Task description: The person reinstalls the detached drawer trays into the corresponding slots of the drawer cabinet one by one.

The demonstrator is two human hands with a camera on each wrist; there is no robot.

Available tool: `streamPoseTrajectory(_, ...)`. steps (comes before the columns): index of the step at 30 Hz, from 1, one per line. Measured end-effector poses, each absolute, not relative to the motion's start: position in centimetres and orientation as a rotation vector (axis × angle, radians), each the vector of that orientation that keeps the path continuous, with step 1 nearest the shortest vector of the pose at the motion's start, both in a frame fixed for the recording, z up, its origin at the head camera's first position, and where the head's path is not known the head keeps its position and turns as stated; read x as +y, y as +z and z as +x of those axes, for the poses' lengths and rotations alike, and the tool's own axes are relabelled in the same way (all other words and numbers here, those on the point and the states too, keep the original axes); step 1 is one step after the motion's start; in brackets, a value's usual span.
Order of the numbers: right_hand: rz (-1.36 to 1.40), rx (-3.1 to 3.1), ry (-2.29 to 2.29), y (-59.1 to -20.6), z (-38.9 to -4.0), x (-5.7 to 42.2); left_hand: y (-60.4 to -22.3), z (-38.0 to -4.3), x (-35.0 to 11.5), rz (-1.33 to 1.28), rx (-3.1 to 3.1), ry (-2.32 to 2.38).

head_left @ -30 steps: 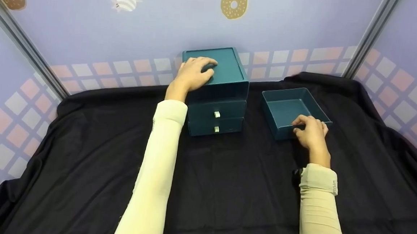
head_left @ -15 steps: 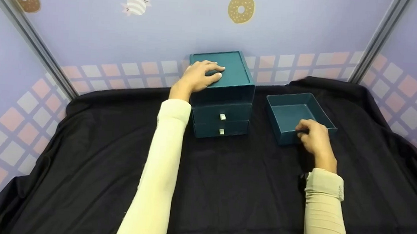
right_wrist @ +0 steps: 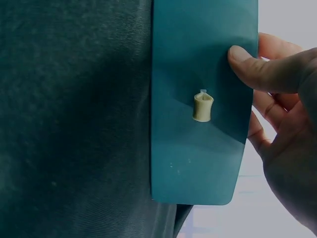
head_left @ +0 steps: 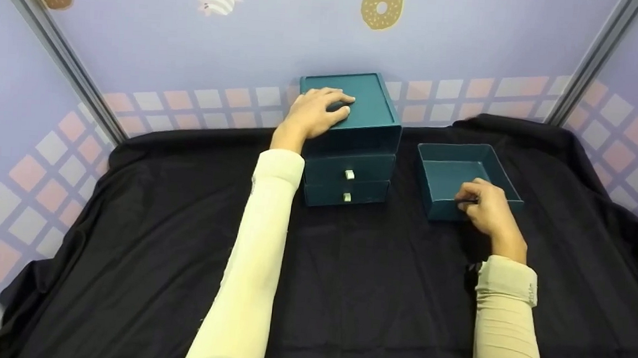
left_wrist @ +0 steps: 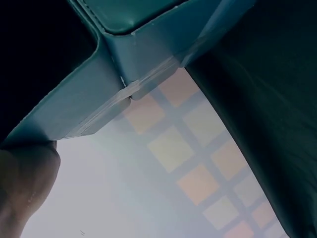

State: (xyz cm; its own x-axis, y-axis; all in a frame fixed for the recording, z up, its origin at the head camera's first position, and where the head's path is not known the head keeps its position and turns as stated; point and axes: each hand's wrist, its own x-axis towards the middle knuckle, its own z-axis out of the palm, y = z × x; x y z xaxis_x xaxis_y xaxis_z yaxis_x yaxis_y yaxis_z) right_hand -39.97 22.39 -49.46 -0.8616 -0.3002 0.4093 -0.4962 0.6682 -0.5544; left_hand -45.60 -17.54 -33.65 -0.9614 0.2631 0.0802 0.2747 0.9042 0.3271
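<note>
My left hand point(head_left: 316, 112) rests on top of a teal desktop drawer cabinet point(head_left: 366, 93), fingers spread over its left side. Below the dark open top slot sit two closed drawers with small cream knobs. In the left wrist view, one finger point(left_wrist: 29, 173) touches the cabinet's outer edge point(left_wrist: 74, 99). To the right, my right hand point(head_left: 486, 206) pinches the front wall of a pulled-out teal drawer point(head_left: 452, 176) lying on the cloth. The thumb presses its outer face beside the cream knob point(right_wrist: 202, 107) in the right wrist view; the other fingers go behind the wall.
Black cloth point(head_left: 345, 291) covers the table and bunches up along the back and sides. Lilac wall panels point(head_left: 284, 27) with printed tiles and doughnuts enclose the back and both sides, joined by grey metal posts point(head_left: 598, 57). The cabinet stands close to the back panel.
The right fingers have curled tighter over the drawer's front wall. The left hand stays on the cabinet. The head view has shifted slightly, so everything sits further right in the frame.
</note>
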Motion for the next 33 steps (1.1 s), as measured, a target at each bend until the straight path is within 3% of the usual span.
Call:
streamPoseTrajectory(10,0.666,-2.646,0.868,-48.5,-39.6,21.8,-34.1,-45.4,-17.3,-0.419,-3.027,-0.529)
streamPoseTrajectory(16,0.867,-2.607,0.733,-47.4,-39.2,21.5,-33.8,-45.4,-17.5,-0.41,-3.006,-0.538)
streamPoseTrajectory(23,1.06,-2.613,0.587,-46.5,-37.7,22.5,-33.5,-45.8,-17.2,-0.441,-3.004,-0.535)
streamPoseTrajectory(33,1.119,-2.527,0.587,-45.6,-35.4,23.1,-33.8,-45.7,-17.1,-0.41,-2.999,-0.529)
